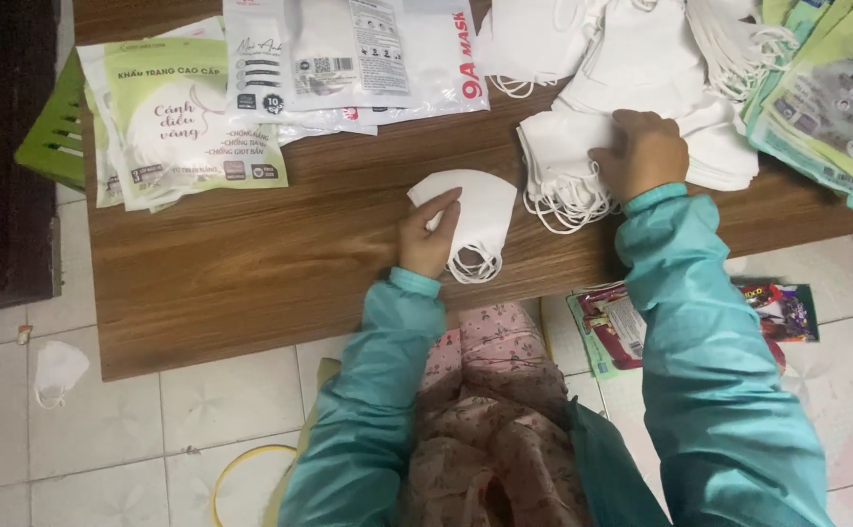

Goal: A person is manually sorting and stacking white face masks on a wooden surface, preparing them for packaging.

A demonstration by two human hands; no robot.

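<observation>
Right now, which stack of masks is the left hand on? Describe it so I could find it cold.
Start at the wooden table and go to its near edge, about midway along. There the left hand rests on a small fan-shaped stack of folded white masks with ear loops hanging toward the edge. It lies alone on bare wood, apart from the bigger white pile under the right hand.

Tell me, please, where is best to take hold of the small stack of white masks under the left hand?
Probably pinch the small mask stack at its curved folded edge, coming from the far side. The left hand already presses the near corner, and the ear loops hang loose at the near end, a poor hold.
</observation>
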